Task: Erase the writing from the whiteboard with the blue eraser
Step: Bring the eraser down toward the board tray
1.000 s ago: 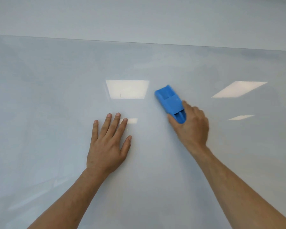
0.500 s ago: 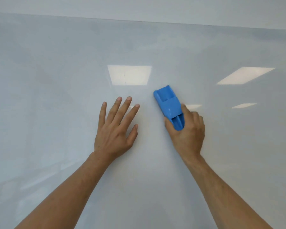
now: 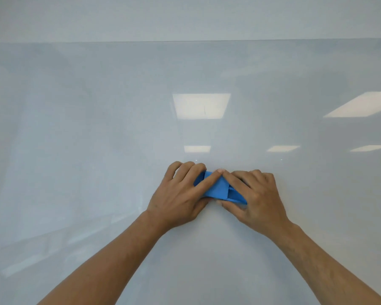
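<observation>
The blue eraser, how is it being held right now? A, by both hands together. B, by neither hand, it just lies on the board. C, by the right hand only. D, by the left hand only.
A: the left hand and the right hand both close over the eraser, their forefingers meeting on top of it against the whiteboard.

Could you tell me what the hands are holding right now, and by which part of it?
Both hands hold the blue eraser against the whiteboard: the left hand covers its left end, the right hand its right end.
</observation>
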`<move>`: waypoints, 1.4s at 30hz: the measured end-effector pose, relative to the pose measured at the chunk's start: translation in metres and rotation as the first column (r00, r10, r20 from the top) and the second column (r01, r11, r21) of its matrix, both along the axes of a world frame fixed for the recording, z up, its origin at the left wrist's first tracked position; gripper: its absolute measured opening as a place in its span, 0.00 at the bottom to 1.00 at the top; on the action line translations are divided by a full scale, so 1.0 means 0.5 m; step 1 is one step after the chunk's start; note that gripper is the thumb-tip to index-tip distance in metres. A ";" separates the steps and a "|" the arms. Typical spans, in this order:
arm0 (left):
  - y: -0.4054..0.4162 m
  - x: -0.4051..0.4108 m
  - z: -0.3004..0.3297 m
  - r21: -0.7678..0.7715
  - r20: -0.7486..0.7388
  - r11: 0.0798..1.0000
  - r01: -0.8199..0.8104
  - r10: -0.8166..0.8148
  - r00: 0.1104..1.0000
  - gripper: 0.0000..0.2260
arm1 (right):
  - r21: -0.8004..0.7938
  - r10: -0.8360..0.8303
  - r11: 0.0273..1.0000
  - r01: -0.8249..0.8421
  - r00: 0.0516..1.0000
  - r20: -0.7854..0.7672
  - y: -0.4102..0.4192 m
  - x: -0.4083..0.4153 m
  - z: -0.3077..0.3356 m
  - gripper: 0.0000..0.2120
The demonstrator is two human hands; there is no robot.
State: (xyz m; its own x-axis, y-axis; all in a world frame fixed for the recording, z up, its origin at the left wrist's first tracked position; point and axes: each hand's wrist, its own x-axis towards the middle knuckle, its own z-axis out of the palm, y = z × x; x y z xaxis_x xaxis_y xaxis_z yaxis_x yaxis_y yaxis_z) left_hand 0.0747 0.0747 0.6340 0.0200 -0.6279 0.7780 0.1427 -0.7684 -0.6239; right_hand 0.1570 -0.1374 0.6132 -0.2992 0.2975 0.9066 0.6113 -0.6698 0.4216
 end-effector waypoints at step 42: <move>0.198 -0.169 -0.623 -0.331 -0.447 0.932 0.148 -0.292 0.846 0.17 | -0.278 0.060 0.948 -0.157 0.943 -0.327 0.202 -0.176 -0.594 0.27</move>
